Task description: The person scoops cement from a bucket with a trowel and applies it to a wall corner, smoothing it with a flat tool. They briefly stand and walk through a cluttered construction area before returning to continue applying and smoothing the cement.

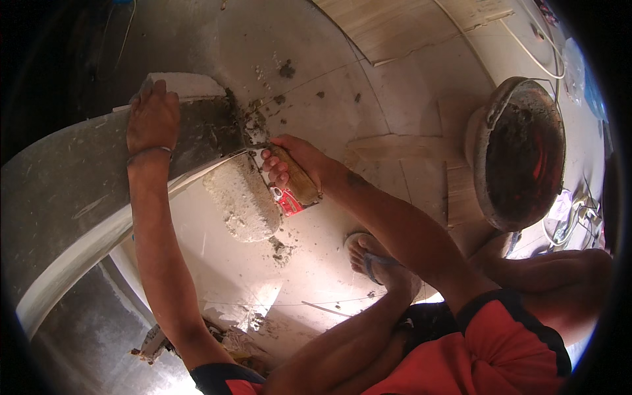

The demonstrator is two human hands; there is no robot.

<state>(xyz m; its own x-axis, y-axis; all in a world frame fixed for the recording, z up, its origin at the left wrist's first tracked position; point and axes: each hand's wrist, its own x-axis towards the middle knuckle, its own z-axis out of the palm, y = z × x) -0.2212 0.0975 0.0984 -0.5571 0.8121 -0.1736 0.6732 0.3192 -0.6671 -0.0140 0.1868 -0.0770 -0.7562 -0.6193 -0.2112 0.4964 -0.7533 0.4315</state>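
Note:
My left hand (154, 118) lies across a long grey slab (79, 158), its fingers curled at the slab's far edge beside a white block (187, 84). In my right hand (304, 160) is the wooden handle of a trowel (295, 176), closed in my fingers. Its metal end points at the slab's right end, where wet grey mortar (227, 125) clings; most of the blade is hidden. Below the slab's end is a rough whitish block (243, 201). A red printed patch (289, 201) shows under the handle; whether it belongs to the tool I cannot tell.
A round mortar-crusted basin (484, 151) stands at the right. Wooden boards (395, 26) lie at the back, with a plank (401, 146) nearer. Crumbs of mortar (286, 69) dot the tiled floor. My sandalled foot (372, 257) is close by, and cables (573, 220) lie far right.

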